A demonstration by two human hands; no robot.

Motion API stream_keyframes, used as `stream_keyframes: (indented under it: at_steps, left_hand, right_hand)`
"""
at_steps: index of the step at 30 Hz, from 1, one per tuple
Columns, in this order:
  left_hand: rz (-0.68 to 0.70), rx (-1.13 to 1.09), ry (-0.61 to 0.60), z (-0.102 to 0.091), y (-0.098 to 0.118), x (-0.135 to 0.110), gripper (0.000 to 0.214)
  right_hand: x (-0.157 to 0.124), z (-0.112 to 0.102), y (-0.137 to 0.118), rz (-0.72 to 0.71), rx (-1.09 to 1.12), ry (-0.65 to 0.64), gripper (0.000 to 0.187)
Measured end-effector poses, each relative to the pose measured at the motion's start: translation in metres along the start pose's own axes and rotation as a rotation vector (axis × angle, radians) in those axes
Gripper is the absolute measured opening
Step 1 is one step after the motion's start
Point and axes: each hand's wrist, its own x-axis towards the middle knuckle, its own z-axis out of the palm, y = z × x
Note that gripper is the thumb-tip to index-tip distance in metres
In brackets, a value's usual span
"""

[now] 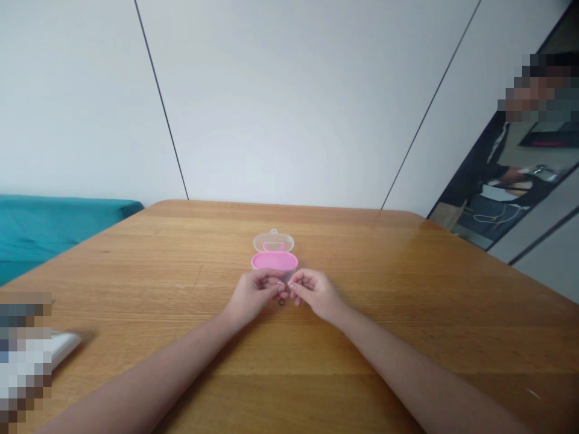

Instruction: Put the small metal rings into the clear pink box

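My left hand (257,293) and my right hand (316,292) meet close together over the table, both with thumb and forefinger pinched. Whatever small thing is between the fingertips is too tiny to make out. A small dark ring (281,302) shows just below the fingertips of my left hand; whether it hangs from them or lies on the wood is unclear. Right behind the hands stands an oval plastic box with a pink top surface (274,261). Its clear lid (274,243) is tipped open to the far side, and my hands hide the box's front.
The wooden table (384,337) reaches a white panelled wall (289,102). A pale object (66,345), partly pixelated, lies at the left edge. Beyond the table are a teal seat (58,229) on the left and another person (493,150) at the far right.
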Motion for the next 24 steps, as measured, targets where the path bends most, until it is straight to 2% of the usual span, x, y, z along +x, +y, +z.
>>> stream_keyframes:
  at_steps: [24]
  left_hand:
    - [0.002, -0.007, 0.015, -0.0002, 0.0026, -0.0013, 0.036]
  right_hand:
    - [-0.0002, -0.0008, -0.0004, -0.001, -0.019, -0.011, 0.018]
